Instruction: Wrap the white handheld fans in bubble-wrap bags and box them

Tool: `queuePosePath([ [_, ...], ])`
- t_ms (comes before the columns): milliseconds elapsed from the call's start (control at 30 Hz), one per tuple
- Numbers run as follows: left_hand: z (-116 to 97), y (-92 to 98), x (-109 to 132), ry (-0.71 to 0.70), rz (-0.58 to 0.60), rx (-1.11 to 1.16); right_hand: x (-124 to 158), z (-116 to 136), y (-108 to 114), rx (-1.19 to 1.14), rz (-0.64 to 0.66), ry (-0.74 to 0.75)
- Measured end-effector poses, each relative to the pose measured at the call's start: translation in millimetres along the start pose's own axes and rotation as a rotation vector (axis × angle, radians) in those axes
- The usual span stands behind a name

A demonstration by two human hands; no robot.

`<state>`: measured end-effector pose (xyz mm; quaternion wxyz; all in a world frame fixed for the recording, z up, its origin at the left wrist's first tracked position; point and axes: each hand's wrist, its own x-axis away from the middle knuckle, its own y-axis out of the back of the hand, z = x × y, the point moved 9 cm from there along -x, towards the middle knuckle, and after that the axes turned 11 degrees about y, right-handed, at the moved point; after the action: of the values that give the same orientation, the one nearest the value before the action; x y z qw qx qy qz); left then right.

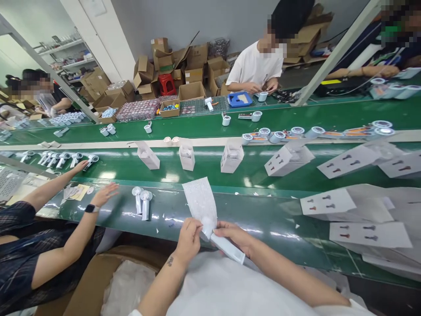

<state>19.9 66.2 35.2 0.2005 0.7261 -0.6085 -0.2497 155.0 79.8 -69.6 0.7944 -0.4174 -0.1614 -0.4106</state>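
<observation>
Close to my body, my left hand (189, 239) pinches the edge of a translucent white plastic bag (200, 198). My right hand (235, 237) is wrapped round a pale handheld fan (229, 248), near where its handle meets the bag. The fan's head end sits inside the bag mouth, blurred by the plastic, while the handle sticks out toward the lower right. The bag's far end points up and away over the bench. Left of my hands, two white handheld fans (145, 204) lie side by side on the bench.
White printed boxes (329, 204) are stacked at right; open boxes (232, 158) line the green conveyor (167, 179). A co-worker's hand (105, 194) is at left, near more fans (62, 160). Below, a carton (88, 281) holds plastic bags. Another person (256, 66) works across the line.
</observation>
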Motion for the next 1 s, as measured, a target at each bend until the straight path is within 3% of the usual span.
queuePosePath([
  [133,-14.1,-3.2,16.1,-0.173,-0.056,-0.24,4.7,6.0,1.9,-0.056,-0.071,0.027],
  [233,-17.3,-26.8,20.4,-0.246,0.091,-0.297,7.7,9.4,2.5,-0.091,-0.156,0.017],
  [400,8.2,-50.4,4.6,0.018,0.258,-0.282,16.5,8.5,11.8,-0.195,-0.387,0.022],
  [567,17.5,-58.1,-14.5,0.22,0.344,-0.027,14.1,5.3,12.4,-0.325,-0.314,0.03],
  [667,15.5,-61.5,-23.7,0.233,0.366,-0.003,11.7,-1.6,19.2,-0.365,-0.336,0.044],
  [867,1.0,-76.4,-32.7,0.193,0.486,0.061,25.7,-12.1,42.9,-0.01,-0.515,0.198],
  [933,-1.6,-80.4,-36.0,0.241,0.516,0.087,43.3,-0.1,51.5,0.126,-0.571,0.272],
  [1000,-6.2,-83.2,-37.9,0.302,0.565,0.14,68.7,29.9,56.4,0.382,-0.596,0.39],
])
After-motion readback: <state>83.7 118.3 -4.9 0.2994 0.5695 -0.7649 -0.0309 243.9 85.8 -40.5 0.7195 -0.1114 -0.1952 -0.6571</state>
